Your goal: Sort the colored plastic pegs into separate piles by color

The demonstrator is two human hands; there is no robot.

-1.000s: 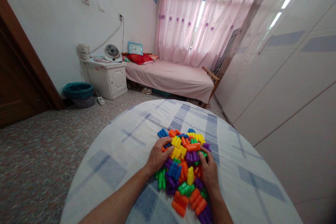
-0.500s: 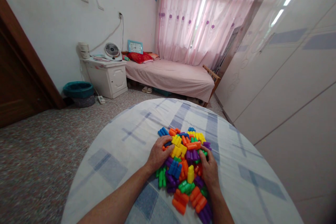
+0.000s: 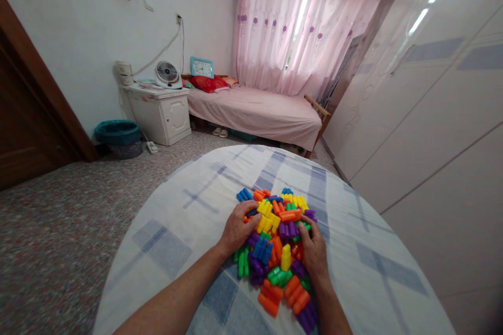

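Observation:
A heap of plastic pieces in orange, yellow, purple, blue and green lies on the cloth-covered round table (image 3: 176,220). My left hand (image 3: 238,227) rests at the heap's left side, thumb and fingers apart, touching yellow pieces (image 3: 268,221). On the right side, my right hand (image 3: 313,245) lies against the heap with its fingers apart, near an orange piece (image 3: 290,215) and purple pieces (image 3: 288,230). A yellow piece (image 3: 285,257) stands out between the hands, and orange pieces (image 3: 270,297) lie at the near edge.
Beyond the table stands a bed (image 3: 259,110) with pink covers. A white cabinet (image 3: 163,115) carries a fan (image 3: 168,73), and a teal-lined bin (image 3: 118,136) is beside it. White wardrobe doors (image 3: 424,131) run along the right.
The view has shifted very slightly. Both hands and the pieces keep practically the same places.

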